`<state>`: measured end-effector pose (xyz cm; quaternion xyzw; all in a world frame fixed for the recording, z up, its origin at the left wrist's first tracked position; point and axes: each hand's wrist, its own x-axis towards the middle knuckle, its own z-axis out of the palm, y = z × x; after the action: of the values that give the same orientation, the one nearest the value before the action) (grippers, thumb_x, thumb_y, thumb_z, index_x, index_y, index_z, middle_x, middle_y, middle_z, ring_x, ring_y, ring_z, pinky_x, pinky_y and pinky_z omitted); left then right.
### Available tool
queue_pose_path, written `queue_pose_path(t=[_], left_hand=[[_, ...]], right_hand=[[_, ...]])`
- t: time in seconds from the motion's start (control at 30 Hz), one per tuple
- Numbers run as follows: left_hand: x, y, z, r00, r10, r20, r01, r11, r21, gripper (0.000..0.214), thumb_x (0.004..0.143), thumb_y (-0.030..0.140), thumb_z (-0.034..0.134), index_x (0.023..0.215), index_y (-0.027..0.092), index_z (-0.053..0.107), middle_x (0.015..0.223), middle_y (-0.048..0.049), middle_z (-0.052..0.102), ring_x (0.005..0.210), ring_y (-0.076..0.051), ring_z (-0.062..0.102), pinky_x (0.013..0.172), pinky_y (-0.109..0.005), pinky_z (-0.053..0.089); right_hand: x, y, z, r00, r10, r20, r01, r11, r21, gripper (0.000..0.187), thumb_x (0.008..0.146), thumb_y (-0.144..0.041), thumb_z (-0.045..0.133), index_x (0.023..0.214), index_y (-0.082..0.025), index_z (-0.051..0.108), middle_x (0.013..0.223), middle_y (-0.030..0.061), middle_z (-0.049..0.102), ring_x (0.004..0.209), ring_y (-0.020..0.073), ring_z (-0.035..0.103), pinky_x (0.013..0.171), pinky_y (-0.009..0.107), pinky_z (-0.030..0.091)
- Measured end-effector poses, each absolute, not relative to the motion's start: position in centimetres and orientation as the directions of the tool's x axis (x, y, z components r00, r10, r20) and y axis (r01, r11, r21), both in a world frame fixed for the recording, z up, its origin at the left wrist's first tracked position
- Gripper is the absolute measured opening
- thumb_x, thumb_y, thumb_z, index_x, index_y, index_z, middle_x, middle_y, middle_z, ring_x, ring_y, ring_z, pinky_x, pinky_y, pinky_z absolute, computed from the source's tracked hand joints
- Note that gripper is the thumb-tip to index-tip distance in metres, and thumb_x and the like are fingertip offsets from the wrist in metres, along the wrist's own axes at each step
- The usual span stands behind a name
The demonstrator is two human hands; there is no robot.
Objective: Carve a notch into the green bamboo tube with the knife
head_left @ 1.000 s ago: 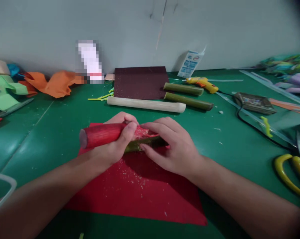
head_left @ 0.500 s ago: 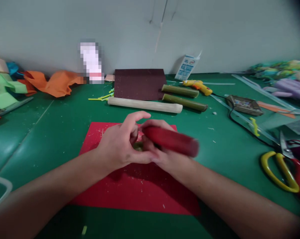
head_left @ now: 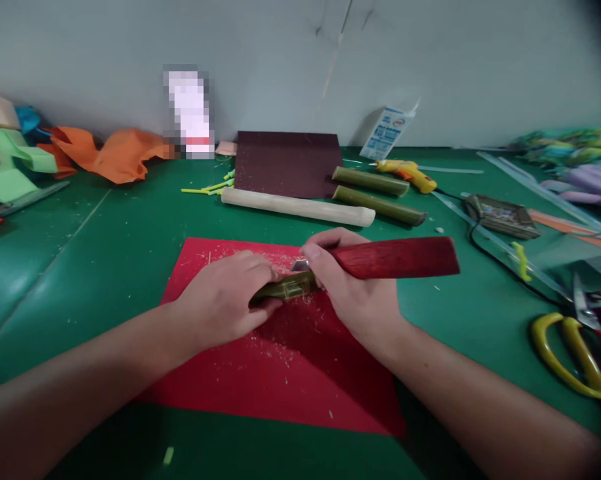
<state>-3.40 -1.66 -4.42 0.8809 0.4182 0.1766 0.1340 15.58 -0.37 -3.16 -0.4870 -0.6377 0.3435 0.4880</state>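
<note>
My left hand [head_left: 225, 293] is closed around the left end of a green bamboo piece [head_left: 293, 287], whose upper face bears pale carved lines. In my right hand [head_left: 355, 287] is a carving knife [head_left: 395, 259] with a broad red handle and a short metal blade. The handle points right, and the blade lies just above the bamboo near its right part; whether it touches I cannot tell. Both hands are over a red sheet [head_left: 280, 393], with pale shavings scattered around the bamboo. The bamboo's left end is hidden under my left fingers.
Behind the sheet lie a pale stick [head_left: 295, 207], two green bamboo pieces [head_left: 380, 205] and a dark brown board [head_left: 288, 163]. A yellow glue gun [head_left: 408, 175] trails a black cord. Yellow-handled scissors [head_left: 570, 357] lie at right, orange paper [head_left: 115, 153] at left.
My hands have drawn apart, bringing the carved bamboo into clear view. The knife handle has swung from slanting down to nearly level, and its blade now shows. The view has shifted slightly.
</note>
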Motion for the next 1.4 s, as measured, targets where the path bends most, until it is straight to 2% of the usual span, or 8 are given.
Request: queue_pose_path(t=[0.13, 0.27, 0.43, 0.63, 0.8, 0.97, 1.17, 1.4], left_hand=[[-3.6, -1.4, -4.7, 0.553, 0.792, 0.258, 0.668, -0.607, 0.431, 0.023, 0.090, 0.029, 0.060, 0.105, 0.016, 0.069, 0.105, -0.0067, 0.071, 0.096, -0.024, 0.064, 0.081, -0.040, 0.054], [-3.6, -1.4, -5.0, 0.558, 0.774, 0.299, 0.664, -0.632, 0.399, 0.026, 0.090, 0.032, 0.060, 0.106, 0.015, 0.071, 0.105, -0.0084, 0.072, 0.096, -0.026, 0.064, 0.085, -0.043, 0.052], [-3.5, -1.4, -5.2, 0.569, 0.765, 0.303, 0.669, -0.644, 0.371, 0.029, 0.091, 0.034, 0.057, 0.111, 0.016, 0.069, 0.103, -0.0092, 0.071, 0.091, -0.026, 0.063, 0.079, -0.043, 0.052], [-3.5, -1.2, -5.2, 0.551, 0.796, 0.250, 0.684, -0.603, 0.410, 0.029, 0.091, 0.034, 0.057, 0.110, 0.016, 0.069, 0.101, -0.0093, 0.071, 0.090, -0.025, 0.061, 0.079, -0.041, 0.050], [-3.7, -1.0, -5.5, 0.551, 0.788, 0.274, 0.657, -0.612, 0.441, 0.028, 0.093, 0.034, 0.057, 0.112, 0.017, 0.068, 0.105, -0.0089, 0.071, 0.094, -0.025, 0.062, 0.082, -0.041, 0.050], [-3.7, -1.0, -5.5, 0.565, 0.780, 0.269, 0.665, -0.624, 0.410, 0.033, 0.093, 0.035, 0.055, 0.117, 0.015, 0.067, 0.109, -0.0104, 0.069, 0.098, -0.026, 0.061, 0.085, -0.042, 0.050], [-3.0, -1.1, -5.4, 0.553, 0.790, 0.265, 0.726, -0.613, 0.312, 0.030, 0.088, 0.030, 0.055, 0.108, 0.012, 0.068, 0.104, -0.0127, 0.068, 0.091, -0.029, 0.060, 0.078, -0.044, 0.050], [-3.1, -0.8, -5.5, 0.570, 0.788, 0.233, 0.739, -0.616, 0.273, 0.033, 0.092, 0.037, 0.052, 0.109, 0.014, 0.069, 0.104, -0.0134, 0.066, 0.094, -0.030, 0.060, 0.079, -0.045, 0.051]], right_hand=[[15.5, 0.0, -3.4, -0.114, 0.977, 0.181, 0.319, 0.208, -0.925, 0.027, 0.082, -0.044, 0.064, 0.071, -0.020, 0.063, 0.066, 0.0005, 0.064, 0.061, 0.0145, 0.059, 0.060, 0.030, 0.047], [15.4, 0.5, -3.1, -0.169, 0.970, 0.176, 0.311, 0.222, -0.924, 0.026, 0.081, -0.044, 0.065, 0.072, -0.019, 0.065, 0.070, 0.0005, 0.066, 0.065, 0.0139, 0.060, 0.063, 0.028, 0.048], [14.8, 1.0, -2.4, -0.242, 0.967, 0.083, 0.340, 0.165, -0.926, 0.022, 0.071, -0.038, 0.074, 0.066, -0.021, 0.062, 0.064, -0.0008, 0.063, 0.060, 0.0134, 0.057, 0.054, 0.026, 0.044], [14.4, 1.5, -3.4, -0.207, 0.954, 0.217, 0.337, 0.278, -0.899, 0.029, 0.082, -0.033, 0.062, 0.057, -0.022, 0.053, 0.055, -0.0024, 0.050, 0.054, 0.0120, 0.047, 0.051, 0.027, 0.039], [14.6, 1.8, -3.5, -0.313, 0.926, 0.209, 0.317, 0.310, -0.896, 0.023, 0.077, -0.026, 0.058, 0.057, -0.020, 0.051, 0.055, -0.0031, 0.048, 0.054, 0.0107, 0.044, 0.051, 0.027, 0.035], [14.6, 1.9, -3.4, -0.316, 0.930, 0.186, 0.330, 0.292, -0.898, 0.022, 0.078, -0.031, 0.059, 0.060, -0.019, 0.055, 0.056, -0.0025, 0.052, 0.055, 0.0106, 0.045, 0.052, 0.027, 0.036], [14.4, 2.0, -3.6, -0.281, 0.940, 0.191, 0.345, 0.285, -0.894, 0.022, 0.079, -0.031, 0.062, 0.060, -0.020, 0.056, 0.060, -0.0016, 0.056, 0.056, 0.0113, 0.048, 0.053, 0.027, 0.039], [14.3, 2.0, -3.7, -0.287, 0.940, 0.185, 0.346, 0.282, -0.895, 0.023, 0.080, -0.031, 0.061, 0.060, -0.020, 0.055, 0.057, -0.0027, 0.053, 0.055, 0.0111, 0.047, 0.053, 0.027, 0.039]])
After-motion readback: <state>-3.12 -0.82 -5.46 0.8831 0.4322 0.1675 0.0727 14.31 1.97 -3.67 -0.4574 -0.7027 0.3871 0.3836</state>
